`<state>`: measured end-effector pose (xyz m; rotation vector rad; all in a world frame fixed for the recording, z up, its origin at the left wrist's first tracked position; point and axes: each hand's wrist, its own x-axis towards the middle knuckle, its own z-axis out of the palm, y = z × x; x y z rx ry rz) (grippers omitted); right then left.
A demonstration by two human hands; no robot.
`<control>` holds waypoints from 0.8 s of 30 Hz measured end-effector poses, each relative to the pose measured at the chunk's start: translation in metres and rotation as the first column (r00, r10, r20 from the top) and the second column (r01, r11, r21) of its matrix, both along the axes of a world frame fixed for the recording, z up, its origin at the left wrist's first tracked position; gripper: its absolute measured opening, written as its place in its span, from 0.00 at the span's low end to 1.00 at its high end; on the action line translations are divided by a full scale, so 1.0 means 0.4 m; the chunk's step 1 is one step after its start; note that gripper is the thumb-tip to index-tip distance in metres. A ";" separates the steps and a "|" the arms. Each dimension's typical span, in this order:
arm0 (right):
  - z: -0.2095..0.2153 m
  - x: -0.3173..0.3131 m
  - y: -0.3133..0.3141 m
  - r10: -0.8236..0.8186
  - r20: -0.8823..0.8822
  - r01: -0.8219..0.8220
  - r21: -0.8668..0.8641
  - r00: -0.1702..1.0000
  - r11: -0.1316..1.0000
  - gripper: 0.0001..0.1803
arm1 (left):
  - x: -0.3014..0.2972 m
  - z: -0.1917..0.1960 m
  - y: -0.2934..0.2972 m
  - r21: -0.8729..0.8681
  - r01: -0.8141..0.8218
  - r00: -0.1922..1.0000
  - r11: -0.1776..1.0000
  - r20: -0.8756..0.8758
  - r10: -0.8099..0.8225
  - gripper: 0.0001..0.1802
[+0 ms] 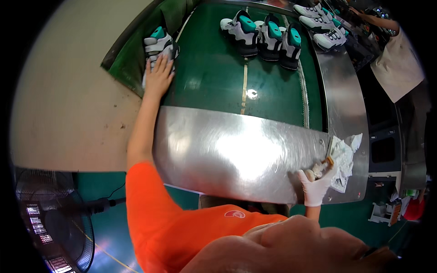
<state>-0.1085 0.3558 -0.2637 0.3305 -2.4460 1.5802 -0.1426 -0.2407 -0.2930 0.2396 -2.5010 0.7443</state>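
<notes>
My bare left hand [159, 76] reaches to the far left side of the green conveyor belt. Its fingers lie stretched out over a white, grey and black shoe [159, 45] with a teal insert, partly covered by the hand. At the lower right, my right hand [316, 186] wears a white glove. Thumb and fingers close around a small brush-like tool [320, 169] with a pale, lumpy body and a brown end; its exact kind is unclear. Beside that hand a crumpled white cloth or paper [342, 161] lies on the metal surface.
Several similar shoes [269, 38] with teal inserts stand on the green belt [205, 82], and more shoes [321, 27] sit on the right metal ledge. A shiny metal plate [205, 150] spans the near end. A fan [59, 214] stands lower left. Another person's arm [380, 22] shows upper right.
</notes>
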 end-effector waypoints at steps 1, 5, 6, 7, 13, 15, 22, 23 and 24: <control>-0.002 -0.003 -0.010 -0.064 0.060 0.065 -0.027 0.996 0.998 0.51 | 0.016 -0.004 -0.029 -0.044 -0.032 0.999 0.998 0.002 0.032 0.29; -0.008 0.013 0.010 -0.214 0.060 0.210 0.061 0.975 0.976 0.50 | -0.063 0.011 -0.054 -0.155 -0.336 0.925 0.929 0.131 0.356 0.32; -0.009 0.014 0.009 -0.238 0.067 0.234 0.059 0.969 0.970 0.51 | -0.120 0.044 -0.014 0.025 -0.425 0.888 0.905 0.203 0.411 0.33; -0.016 0.020 0.011 -0.266 0.072 0.262 0.056 0.961 0.963 0.51 | -0.179 0.093 0.035 0.197 -0.506 0.849 0.839 0.283 0.446 0.34; -0.004 0.030 0.022 -0.246 0.230 0.238 0.063 0.942 0.969 0.48 | -0.604 0.261 0.287 0.989 0.024 0.972 -0.144 -0.057 -0.229 0.69; -0.022 0.019 0.026 -0.215 0.058 0.206 0.133 0.975 0.969 0.48 | -0.712 0.267 0.371 0.992 -0.121 0.987 -0.043 0.115 -0.116 0.75; -0.015 -0.001 0.034 -0.137 0.093 0.136 0.019 0.986 0.991 0.48 | -0.807 0.215 0.384 0.987 -0.057 0.998 0.148 0.061 -0.020 0.53; -0.015 -0.003 0.032 -0.122 0.087 0.122 0.008 0.989 0.992 0.48 | -0.801 0.200 0.322 0.982 0.013 0.996 0.190 0.005 -0.093 0.59; -0.019 -0.008 0.029 -0.132 0.082 0.132 -0.004 0.988 0.991 0.48 | -0.788 0.217 0.336 0.983 -0.006 0.994 0.184 0.025 -0.103 0.55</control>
